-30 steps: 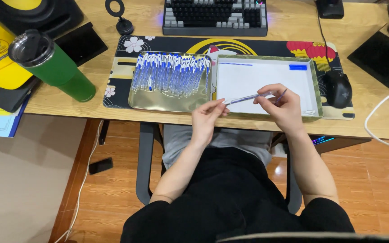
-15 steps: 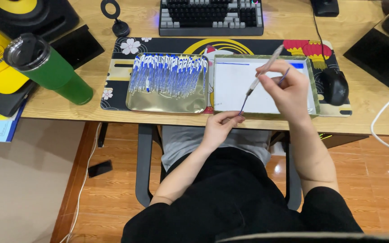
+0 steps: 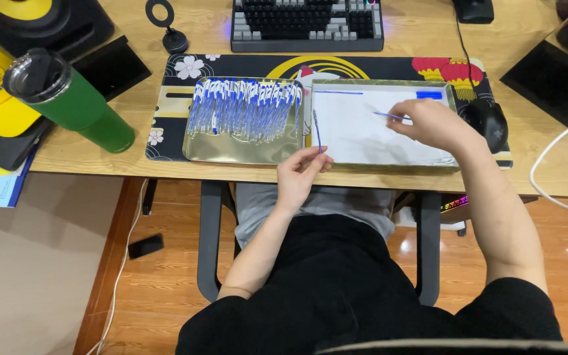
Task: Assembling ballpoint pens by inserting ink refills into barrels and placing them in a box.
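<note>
Over white tray (image 3: 363, 141), right hand (image 3: 428, 121) now lower.

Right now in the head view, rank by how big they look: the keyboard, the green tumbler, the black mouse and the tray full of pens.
1. Keyboard, partly cut off at the top edge.
2. Tray full of pens; close to the keyboard in size, so that order is unsure.
3. Green tumbler.
4. Black mouse, plainly smallest.

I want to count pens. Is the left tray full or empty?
Full. The left tray holds a dense row of blue-and-white pens spanning nearly its whole width.
</note>
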